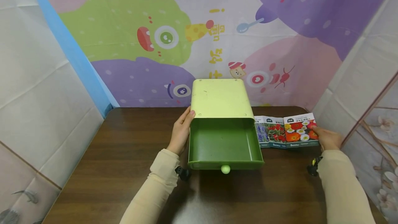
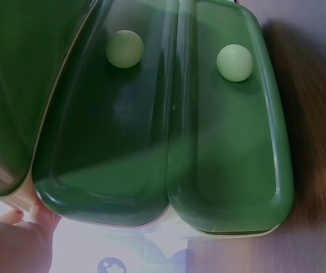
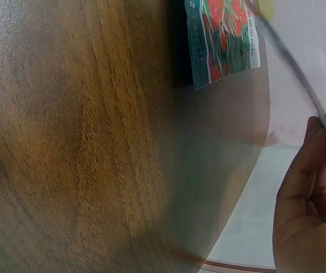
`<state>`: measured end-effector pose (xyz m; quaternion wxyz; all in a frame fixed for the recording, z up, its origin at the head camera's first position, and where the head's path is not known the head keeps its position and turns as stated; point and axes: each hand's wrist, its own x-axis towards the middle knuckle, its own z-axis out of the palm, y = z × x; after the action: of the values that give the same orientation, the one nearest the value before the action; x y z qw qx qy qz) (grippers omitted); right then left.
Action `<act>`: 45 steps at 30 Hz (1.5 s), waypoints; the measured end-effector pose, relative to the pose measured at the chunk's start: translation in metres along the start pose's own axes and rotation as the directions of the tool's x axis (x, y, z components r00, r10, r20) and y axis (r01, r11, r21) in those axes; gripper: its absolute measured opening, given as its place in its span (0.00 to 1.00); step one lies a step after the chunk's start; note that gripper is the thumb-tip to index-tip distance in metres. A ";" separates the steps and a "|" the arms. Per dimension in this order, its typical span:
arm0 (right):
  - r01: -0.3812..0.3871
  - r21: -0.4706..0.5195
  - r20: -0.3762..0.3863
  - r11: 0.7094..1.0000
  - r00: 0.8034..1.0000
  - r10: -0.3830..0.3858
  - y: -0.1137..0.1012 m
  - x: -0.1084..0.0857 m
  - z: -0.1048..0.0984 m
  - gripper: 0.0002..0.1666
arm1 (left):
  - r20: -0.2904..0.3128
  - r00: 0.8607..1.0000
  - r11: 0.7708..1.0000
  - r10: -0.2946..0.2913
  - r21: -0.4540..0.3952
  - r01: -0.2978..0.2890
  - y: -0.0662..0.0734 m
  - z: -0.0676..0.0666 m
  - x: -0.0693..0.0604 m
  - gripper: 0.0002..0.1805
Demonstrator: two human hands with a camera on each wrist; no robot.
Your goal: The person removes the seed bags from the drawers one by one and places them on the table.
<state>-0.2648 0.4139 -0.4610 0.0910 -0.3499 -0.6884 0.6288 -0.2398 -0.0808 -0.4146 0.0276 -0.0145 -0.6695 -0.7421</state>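
A small drawer cabinet with a pale yellow-green casing stands on the table, its top drawer pulled out and nothing visible inside. My left hand rests against the cabinet's left side near the front edge. In the left wrist view, two lower drawers with round knobs are pushed in. At the right, my right hand pinches the edge of a seed packet showing red, orange and white flowers. In the right wrist view this packet appears edge-on between thumb and fingers. Its far edge overlaps a neighbouring packet in the head view.
Seed packets with red flowers and with purple flowers lie beside the cabinet's right side. The dark wooden table meets a cartoon-printed cloth at the back. Light panels flank both sides.
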 end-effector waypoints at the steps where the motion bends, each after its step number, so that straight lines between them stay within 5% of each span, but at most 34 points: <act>1: 0.007 -0.008 -0.003 1.000 1.000 -0.007 0.000 0.000 0.000 0.17 | 0.000 1.000 1.000 0.000 -0.003 0.000 0.000 0.000 0.000 0.33; 4: 0.019 -0.045 -0.007 0.999 1.000 -0.019 0.000 0.000 0.000 0.21 | 0.001 1.000 1.000 0.002 -0.007 -0.002 0.000 0.000 0.000 0.33; 7: 0.028 -0.083 -0.002 0.996 1.000 -0.028 0.000 0.000 0.000 0.02 | -0.003 1.000 1.000 0.001 -0.005 -0.001 0.000 -0.001 0.000 0.33; 11: 0.043 -0.181 0.008 0.983 0.999 -0.042 -0.001 0.001 0.000 0.37 | -0.006 1.000 1.000 0.003 -0.001 -0.003 -0.001 -0.001 0.000 0.33; 26: 0.072 -0.326 0.031 0.943 0.997 -0.066 -0.004 -0.002 0.005 0.38 | 0.011 1.000 1.000 0.000 -0.022 0.000 -0.002 -0.002 0.000 0.35; 36: 0.273 -0.561 0.167 0.781 0.962 -0.216 0.000 -0.006 0.006 0.38 | -0.002 1.000 1.000 -0.003 -0.017 0.003 -0.001 0.000 0.000 0.33; 45: 0.336 -0.690 0.254 0.641 0.942 -0.221 0.014 0.000 0.004 0.39 | 0.008 1.000 1.000 -0.006 -0.020 0.006 0.000 0.000 -0.001 0.33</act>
<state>-0.2618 0.4096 -0.4750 -0.0089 -0.1996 -0.9303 0.3077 -0.2389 -0.0806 -0.4143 0.0227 -0.0157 -0.6621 -0.7489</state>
